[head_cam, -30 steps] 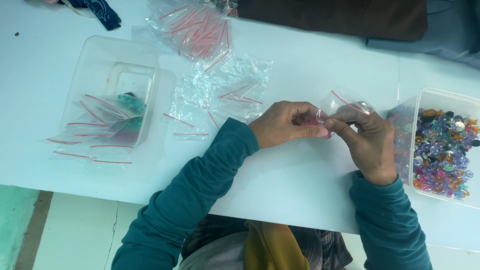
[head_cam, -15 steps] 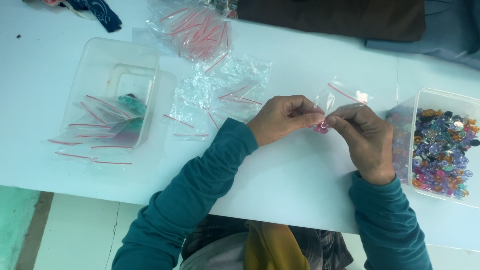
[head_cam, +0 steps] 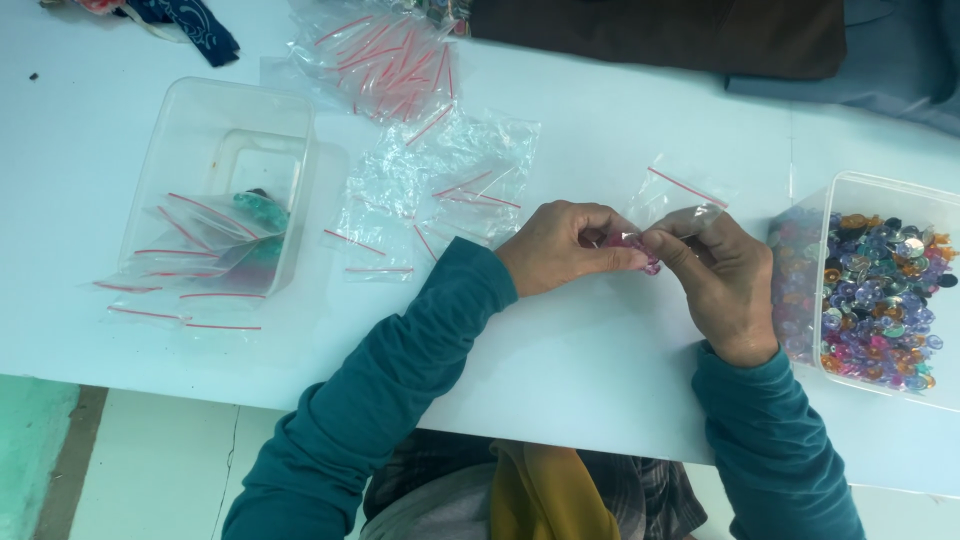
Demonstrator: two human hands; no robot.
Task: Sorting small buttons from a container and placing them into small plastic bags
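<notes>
small clear zip bag (head_cam: 672, 205) with a red seal strip sits pinched between both hands above the white table (head_cam: 560, 350), just right of centre. left hand (head_cam: 560, 248) fingers curled shut on the bag's lower edge, thumb and forefinger pressed together. right hand (head_cam: 722, 285) pinches the same edge from the other side, fingertips (head_cam: 660, 243) touching the left ones. something pink (head_cam: 650, 266) shows at the pinch, too small to tell what. clear tub of mixed coloured beads (head_cam: 880, 295) just right of right hand. loose pile of empty zip bags (head_cam: 440, 195) left of left hand, another heap (head_cam: 385, 55) further up. clear tub (head_cam: 225, 170) far left with filled bags (head_cam: 190, 265) spilling over its front edge. teal sleeves (head_cam: 400, 390) on both arms.
</notes>
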